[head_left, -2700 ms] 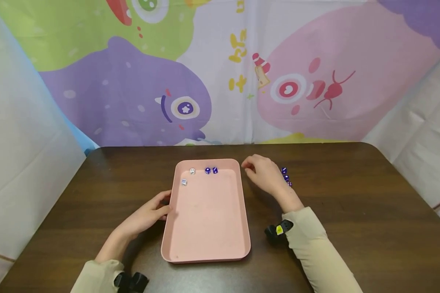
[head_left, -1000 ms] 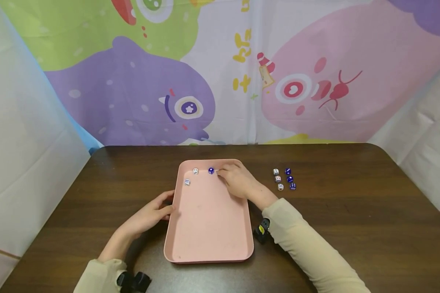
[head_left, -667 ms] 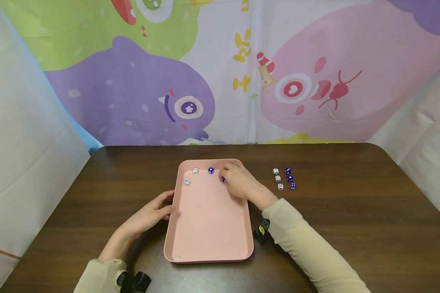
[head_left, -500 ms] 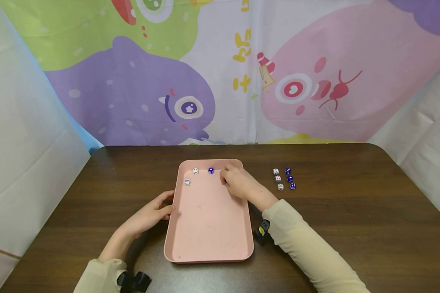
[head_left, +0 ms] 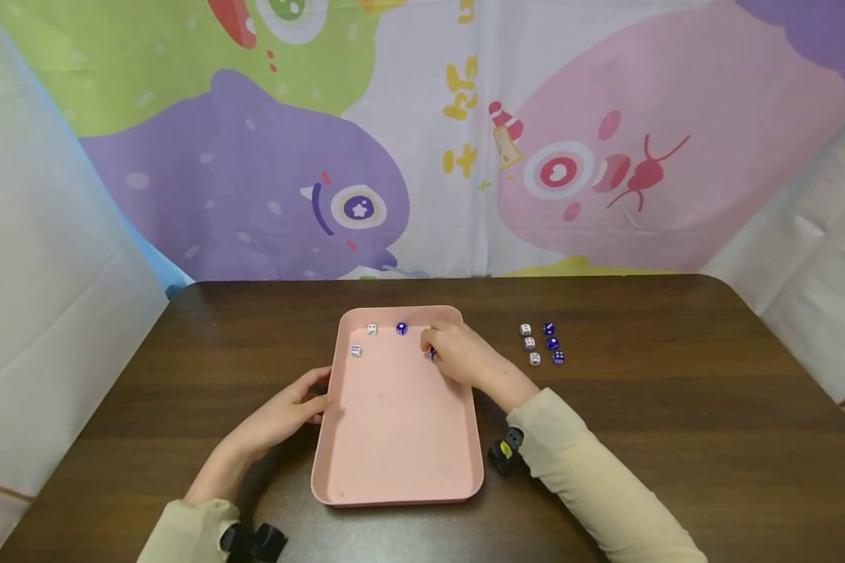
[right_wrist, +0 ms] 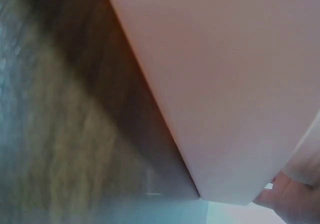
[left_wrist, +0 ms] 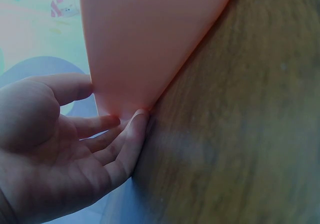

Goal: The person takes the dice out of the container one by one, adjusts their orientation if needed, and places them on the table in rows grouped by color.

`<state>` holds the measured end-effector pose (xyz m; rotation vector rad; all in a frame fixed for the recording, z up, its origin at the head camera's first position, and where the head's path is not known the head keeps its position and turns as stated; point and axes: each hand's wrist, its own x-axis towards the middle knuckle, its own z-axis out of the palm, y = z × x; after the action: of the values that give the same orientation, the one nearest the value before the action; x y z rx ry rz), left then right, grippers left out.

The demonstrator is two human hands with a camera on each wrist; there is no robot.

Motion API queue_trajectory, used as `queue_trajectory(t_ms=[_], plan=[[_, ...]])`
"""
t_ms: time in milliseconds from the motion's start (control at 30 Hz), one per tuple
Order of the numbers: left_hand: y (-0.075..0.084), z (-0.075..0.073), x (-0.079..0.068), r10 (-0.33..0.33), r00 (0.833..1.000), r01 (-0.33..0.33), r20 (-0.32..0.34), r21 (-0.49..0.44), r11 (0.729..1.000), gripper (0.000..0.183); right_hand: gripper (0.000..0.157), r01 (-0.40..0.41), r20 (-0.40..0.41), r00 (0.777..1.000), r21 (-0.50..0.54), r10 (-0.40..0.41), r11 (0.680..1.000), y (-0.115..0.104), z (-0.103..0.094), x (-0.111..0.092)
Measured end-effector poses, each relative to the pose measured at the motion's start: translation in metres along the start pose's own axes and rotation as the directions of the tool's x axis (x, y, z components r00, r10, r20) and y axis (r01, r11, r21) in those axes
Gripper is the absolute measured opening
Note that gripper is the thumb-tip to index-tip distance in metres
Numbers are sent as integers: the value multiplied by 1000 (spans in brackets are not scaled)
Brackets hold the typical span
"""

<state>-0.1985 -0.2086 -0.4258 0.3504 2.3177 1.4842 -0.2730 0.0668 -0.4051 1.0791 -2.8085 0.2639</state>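
Note:
In the head view a pink tray [head_left: 397, 438] lies on the table. My left hand [head_left: 282, 414] touches its left side; the left wrist view shows the fingertips [left_wrist: 137, 116] against the outer wall and the thumb at the rim. My right hand [head_left: 461, 352] reaches over the right rim and pinches a blue die [head_left: 433, 354] low inside the tray, mostly hidden by the fingers. Another blue die [head_left: 401, 328] sits near the back wall. Left of it are a white die [head_left: 372, 329] and a second white die [head_left: 355, 351]. The right wrist view mostly shows the tray's outer wall [right_wrist: 225, 94].
Right of the tray, on the brown table [head_left: 641, 438], stand two short columns of dice, white dice [head_left: 530, 343] on the left and blue dice [head_left: 552, 342] on the right. A cartoon-printed curtain [head_left: 451, 227] hangs behind the table's back edge.
My right hand has come from beside the tray into its back right. The right one of two blue dice has shifted right and nearer under its fingers. My left hand stays put.

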Motion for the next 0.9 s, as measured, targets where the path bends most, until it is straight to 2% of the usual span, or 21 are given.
queue_trajectory(t_ms=[233, 467, 667, 900], plan=[[-1, 0, -1, -6, 1000, 6, 7, 0, 1000, 51, 14, -8, -18, 1000, -10, 8, 1000, -1, -4, -7], [0, 0, 0, 3, 1000, -3, 5, -6, 1000, 51, 14, -44, -4, 999, 67, 44, 997, -4, -10, -14], [0, 0, 0, -7, 1000, 7, 7, 4, 1000, 51, 14, -49, -47, 997, 125, 55, 991, -4, -16, -23], [0, 0, 0, -7, 1000, 7, 2, 9, 1000, 51, 15, -100, -58, 992, 208, 114, 973, 4, -24, -35]])
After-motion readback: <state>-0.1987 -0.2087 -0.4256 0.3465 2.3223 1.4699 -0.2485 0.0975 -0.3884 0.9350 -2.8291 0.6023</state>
